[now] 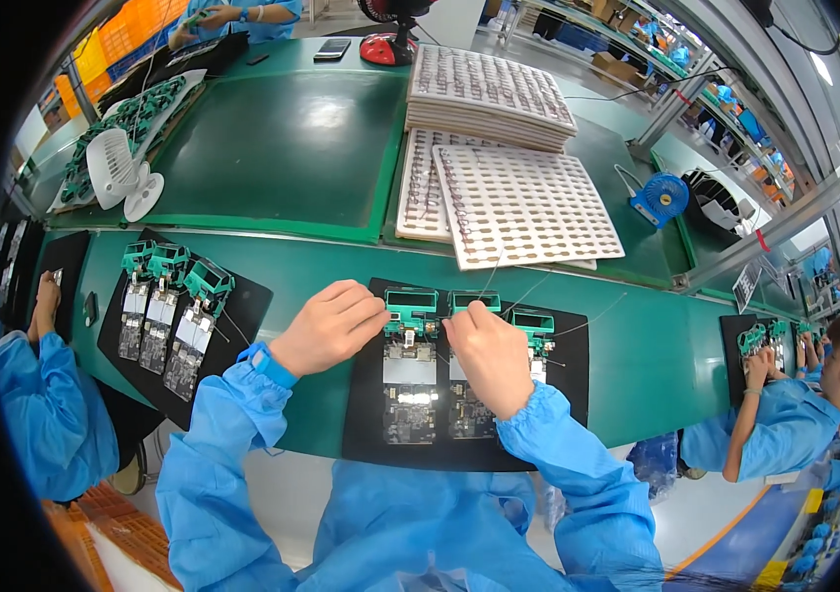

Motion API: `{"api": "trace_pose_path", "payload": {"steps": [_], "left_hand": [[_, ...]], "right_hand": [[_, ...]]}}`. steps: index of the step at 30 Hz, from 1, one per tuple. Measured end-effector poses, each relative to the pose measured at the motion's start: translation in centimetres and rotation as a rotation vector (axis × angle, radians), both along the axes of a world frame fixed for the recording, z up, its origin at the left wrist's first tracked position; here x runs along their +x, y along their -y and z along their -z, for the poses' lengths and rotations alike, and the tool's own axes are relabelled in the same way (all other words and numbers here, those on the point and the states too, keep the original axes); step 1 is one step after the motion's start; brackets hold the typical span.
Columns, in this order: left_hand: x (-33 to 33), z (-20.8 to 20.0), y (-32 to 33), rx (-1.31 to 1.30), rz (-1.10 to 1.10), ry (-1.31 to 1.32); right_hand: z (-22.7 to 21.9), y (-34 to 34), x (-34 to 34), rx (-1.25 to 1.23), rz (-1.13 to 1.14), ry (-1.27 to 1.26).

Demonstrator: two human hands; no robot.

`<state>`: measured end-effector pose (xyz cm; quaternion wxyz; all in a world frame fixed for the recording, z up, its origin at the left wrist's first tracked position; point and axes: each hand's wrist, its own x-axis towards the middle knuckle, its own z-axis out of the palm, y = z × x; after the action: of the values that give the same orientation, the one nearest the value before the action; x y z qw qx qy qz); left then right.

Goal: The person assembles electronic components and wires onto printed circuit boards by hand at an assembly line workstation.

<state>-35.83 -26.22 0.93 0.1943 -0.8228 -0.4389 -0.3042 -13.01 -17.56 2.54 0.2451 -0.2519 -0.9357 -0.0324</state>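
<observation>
Three long circuit boards with green plastic frames at their far ends lie side by side on a black mat [365,414] in front of me. My left hand [331,328] is closed, fingertips together at the left edge of the leftmost green frame [412,300]. My right hand [491,359] is closed over the middle circuit board [471,412], its fingertips near the gap between the left and middle frames. Whatever either hand pinches is too small or hidden to make out. The left circuit board [410,407] shows most of its length; the right green frame [532,323] is partly covered by my right hand.
Another black mat [247,296] on the left carries three similar boards. Beyond the bench edge stand stacked white trays [499,94] and a loose perforated tray [533,202]. A white fan [114,168] and a blue fan [661,197] stand there too. Co-workers sit left, right and opposite.
</observation>
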Motion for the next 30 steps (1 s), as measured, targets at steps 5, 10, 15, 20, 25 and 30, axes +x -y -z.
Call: {"api": "trace_pose_path", "payload": {"steps": [5, 10, 15, 20, 25, 30], "left_hand": [[0.0, 0.0, -0.4, 0.01, 0.012, -0.037], [1.4, 0.5, -0.7, -0.026, -0.096, 0.182], [2.1, 0.6, -0.4, -0.102, -0.218, 0.484], [4.0, -1.6, 0.9, -0.138, -0.221, 0.505], [7.7, -2.7, 1.4, -0.123, -0.047, 0.381], [8.8, -2.3, 0.6, -0.153, 0.033, 0.441]], "right_hand": [[-0.5, 0.6, -1.4, 0.052, 0.091, 0.151], [0.1, -2.2, 0.1, -0.322, 0.002, -0.178], [0.8, -1.5, 2.6, -0.421, 0.189, -0.363], [-0.2, -0.3, 3.5, -0.587, 0.083, -0.492], [-2.2, 2.7, 2.8, -0.746, -0.207, -0.383], [-1.0, 2.9, 3.7, -0.749, -0.112, -0.403]]}}
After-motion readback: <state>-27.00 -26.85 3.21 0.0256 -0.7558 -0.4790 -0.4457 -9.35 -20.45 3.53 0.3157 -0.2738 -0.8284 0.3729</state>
